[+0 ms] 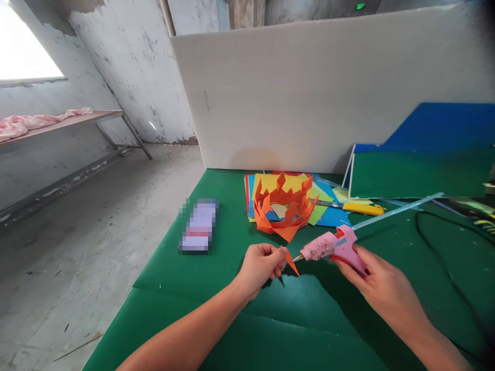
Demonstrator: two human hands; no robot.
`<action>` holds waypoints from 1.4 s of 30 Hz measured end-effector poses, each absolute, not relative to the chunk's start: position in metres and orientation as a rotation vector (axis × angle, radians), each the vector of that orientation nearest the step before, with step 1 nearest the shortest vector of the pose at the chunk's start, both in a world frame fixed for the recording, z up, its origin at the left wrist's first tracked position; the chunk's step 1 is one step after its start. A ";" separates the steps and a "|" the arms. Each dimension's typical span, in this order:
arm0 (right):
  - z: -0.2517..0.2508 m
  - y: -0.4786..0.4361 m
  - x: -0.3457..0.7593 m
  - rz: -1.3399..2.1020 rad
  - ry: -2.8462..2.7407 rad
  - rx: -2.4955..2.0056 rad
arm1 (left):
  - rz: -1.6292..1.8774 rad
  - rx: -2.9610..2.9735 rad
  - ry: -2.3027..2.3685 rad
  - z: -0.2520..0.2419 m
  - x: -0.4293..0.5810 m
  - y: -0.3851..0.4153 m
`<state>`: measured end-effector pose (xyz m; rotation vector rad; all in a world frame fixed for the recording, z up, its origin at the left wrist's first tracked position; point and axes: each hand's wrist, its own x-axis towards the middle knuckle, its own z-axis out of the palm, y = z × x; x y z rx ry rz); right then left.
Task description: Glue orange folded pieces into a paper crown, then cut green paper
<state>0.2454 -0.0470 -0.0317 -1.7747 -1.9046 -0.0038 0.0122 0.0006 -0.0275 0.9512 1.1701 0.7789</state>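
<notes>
Between the thumb and fingers of my left hand [265,265] is a small folded piece of orange paper [293,264], its pointed end sticking out to the lower right. My right hand [381,281] is wrapped round the handle of a pink hot glue gun [328,246]. The gun's metal nozzle is at the orange paper; whether it touches cannot be made out. A clear glue stick [398,210] juts from the back of the gun. Just beyond both hands, an orange paper crown [286,219] with pointed tips stands on the green table [232,304].
Coloured paper sheets [250,198] lie under and behind the crown. A yellow utility knife [363,208] rests on them, blade to the left. A blurred-out phone-like object [199,226] lies left. A black cord [436,257] runs along the right. A white board [278,103] stands at the back.
</notes>
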 end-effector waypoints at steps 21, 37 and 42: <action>-0.032 -0.047 0.248 0.014 -1.911 -1.770 | 0.821 0.915 1.160 -0.027 0.012 0.002; -0.032 -0.048 0.250 -0.027 -1.948 -1.749 | 0.856 0.893 1.164 -0.027 0.010 0.003; -0.033 -0.049 0.253 -0.037 -1.955 -1.750 | 0.869 0.885 1.155 -0.026 0.010 0.003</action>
